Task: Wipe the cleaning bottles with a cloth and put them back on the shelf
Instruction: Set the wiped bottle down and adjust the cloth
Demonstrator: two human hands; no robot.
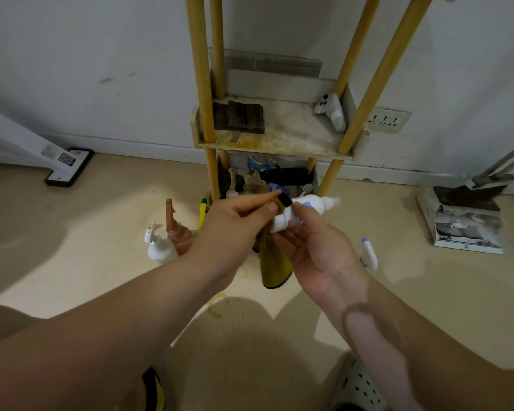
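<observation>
I hold a small white bottle (pixel 294 215) in front of me, just below the middle of my view. It lies tilted, with its nozzle pointing toward two o'clock. My right hand (pixel 315 250) cradles it from below, the fingers (pixel 282 241) curled under its base and the thumb pressed on top of its body. My left hand (pixel 238 223) comes in from nine o'clock and pinches a yellow cloth (pixel 275 268) between thumb and forefinger, held against the bottle's upper side. The rest of the cloth hangs straight down between my two hands toward six o'clock.

At twelve o'clock from my hands stands the shelf (pixel 279 137), a stained tray on yellow poles against the wall. On that tray a folded dark cloth (pixel 244 117) lies at its eleven o'clock corner and a white controller (pixel 331 111) leans at its one o'clock corner. The lower tier (pixel 267 179), just behind my hands, is crowded with dark things I cannot make out.

On the floor (pixel 101 226) at nine o'clock from my left hand, a white spray bottle (pixel 159 247) stands upright, touching a brown bottle (pixel 177 232) just behind it. At three o'clock from my right hand another spray bottle with a blue tip (pixel 370 253) shows on the floor, partly hidden by my wrist. A wall socket (pixel 387 120) sits at two o'clock, and a stack of boxes (pixel 463 226) rests on the floor farther toward three o'clock.
</observation>
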